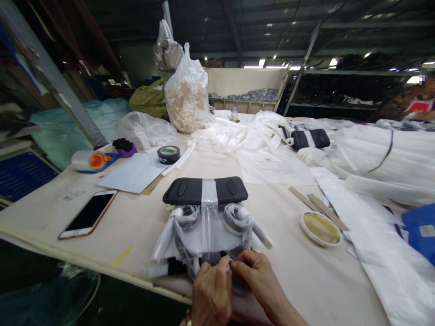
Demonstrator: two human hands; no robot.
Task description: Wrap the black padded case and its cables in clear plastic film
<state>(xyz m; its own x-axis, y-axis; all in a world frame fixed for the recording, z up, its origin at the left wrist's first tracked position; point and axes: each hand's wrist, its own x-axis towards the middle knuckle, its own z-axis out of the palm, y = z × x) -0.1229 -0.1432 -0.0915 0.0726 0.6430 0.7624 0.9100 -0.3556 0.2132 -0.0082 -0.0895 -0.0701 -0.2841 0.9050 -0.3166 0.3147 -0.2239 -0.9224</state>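
A black padded bar [190,190] with a clear tape strip [209,213] across its middle lies in front of me on the table [142,226]. Below it sits a bundle of grey straps wrapped in thin white plastic [190,231]. My left hand [211,292] and my right hand [258,278] meet at the near end of the bundle. Both pinch the plastic wrap and the tape end there, fingertips together.
A phone [89,213] lies left, with a tape roll [169,154], paper sheets [132,173] and an orange-capped bottle [91,160] beyond. A small round dish [320,228] sits right, near white wrapped bundles [380,158]. A bag of beige pieces [186,93] stands behind. Another person is at the far right.
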